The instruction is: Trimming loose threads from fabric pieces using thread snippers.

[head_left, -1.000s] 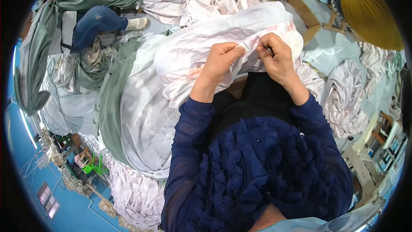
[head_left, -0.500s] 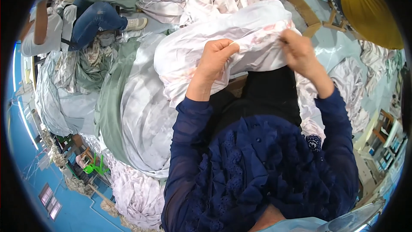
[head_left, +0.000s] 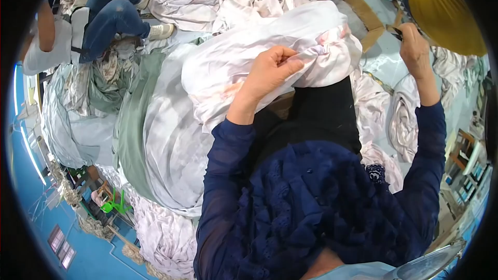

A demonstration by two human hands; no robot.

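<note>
A white cloth with faint pink and orange print (head_left: 228, 57) lies in folds across my lap. My left hand (head_left: 271, 73) pinches a gathered edge of it between thumb and fingers. Bunched fabric hangs just to the right of that grip. My right hand (head_left: 416, 51) is away from the cloth, raised at the right beside a wooden frame. Its fingers are closed around a small dark object (head_left: 396, 32), too small to name.
An open cardboard box (head_left: 365, 18) stands beyond my lap. Heaps of pale printed cloth (head_left: 249, 0) spread ahead, and green and grey fabric (head_left: 136, 124) is piled at my left. A person in jeans (head_left: 116, 21) sits at the upper left; someone in mustard clothing (head_left: 443, 13) is at the upper right.
My right hand has left the cloth, moved right and closed on the small dark object. The cloth's right end now hangs bunched. My left hand keeps its pinch.
</note>
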